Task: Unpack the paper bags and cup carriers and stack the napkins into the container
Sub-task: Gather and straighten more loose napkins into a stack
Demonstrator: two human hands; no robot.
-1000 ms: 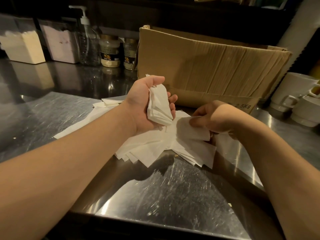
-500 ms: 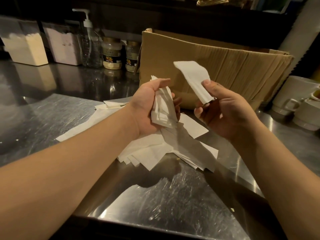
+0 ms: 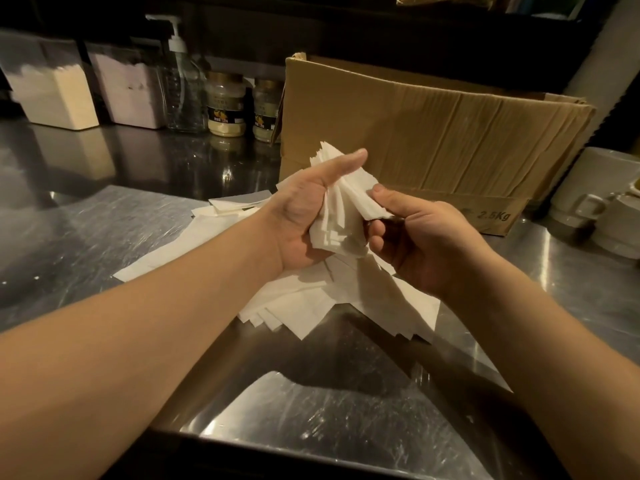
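My left hand (image 3: 304, 223) grips the napkin bundle (image 3: 341, 216) above the table (image 3: 104, 237); right hand (image 3: 415, 244) fingers pinch one napkin's edge against it. Fanned and uneven (loose pile (image 3: 311, 299) beneath), so I reckon sheets could slip out.

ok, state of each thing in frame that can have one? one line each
left hand: grips a fanned bundle of napkins
right hand: pinches the bundle's right edge
napkin bundle: held off the counter, uneven, not squared up
loose napkins: scattered in a messy pile on the steel counter
cardboard box: upright, top open, contents not visible
pump bottle: upright, clear
two jars: upright, lids on
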